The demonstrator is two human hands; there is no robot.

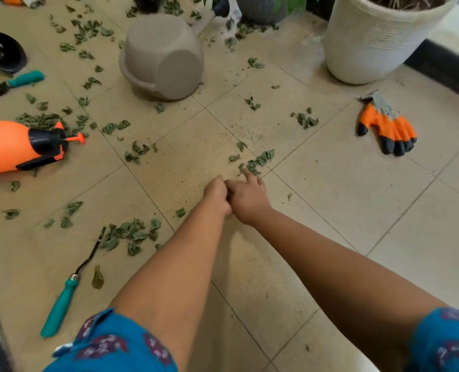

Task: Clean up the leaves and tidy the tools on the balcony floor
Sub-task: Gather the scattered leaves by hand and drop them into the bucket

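My L hand [217, 196] fisted, R hand [246, 198] fingering crinkled dry green leaves [258, 161] on matte beige tile floor [330, 183].

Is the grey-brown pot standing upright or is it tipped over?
Tipped over: the grey-brown pot lies on its side, its round base facing the camera.

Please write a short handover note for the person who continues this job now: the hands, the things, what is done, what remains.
Left hand: closed in a fist, contents hidden.
Right hand: fingers reaching into a leaf clump, touching the left hand.
Leaves lie scattered mostly left and far.
On the floor: orange sprayer, teal-handled tool, second teal-handled tool, overturned grey pot, orange glove.
Done: right-hand tiles look nearly clear.
Left: most leaves, all tools.
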